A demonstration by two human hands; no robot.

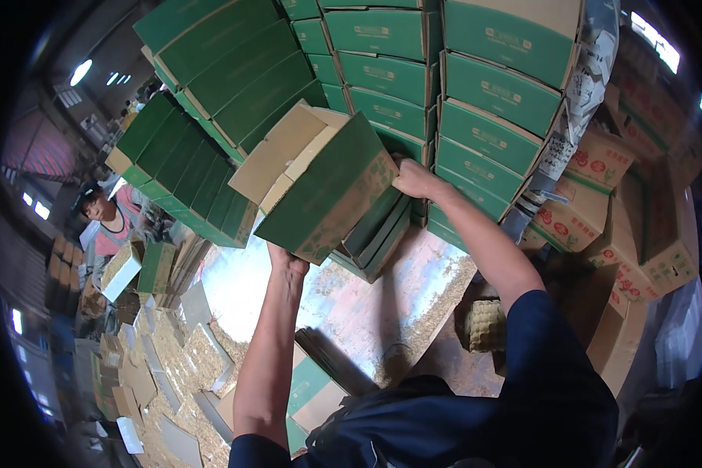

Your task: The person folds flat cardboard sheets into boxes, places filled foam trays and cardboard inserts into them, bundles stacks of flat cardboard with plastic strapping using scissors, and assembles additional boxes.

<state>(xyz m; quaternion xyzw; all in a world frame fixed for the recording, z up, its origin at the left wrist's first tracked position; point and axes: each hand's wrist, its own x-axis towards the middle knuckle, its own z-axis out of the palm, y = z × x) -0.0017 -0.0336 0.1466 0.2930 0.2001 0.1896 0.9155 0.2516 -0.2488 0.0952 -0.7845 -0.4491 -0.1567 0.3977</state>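
A green and brown cardboard box is tilted in front of me, its pale top flaps standing up. My left hand is closed on its lower left side, the fingers partly hidden beneath it. At the far right edge, my right hand grips the same box with bent fingers. Just below and behind it, another green carton rests on the pale tabletop, partly covered by the held box.
Tall stacks of green cartons rise beyond the table. Brown cartons lean in a pile at the right. To the left, a person stands near an open box. Straw-like bits and cardboard sheets cover the lower left.
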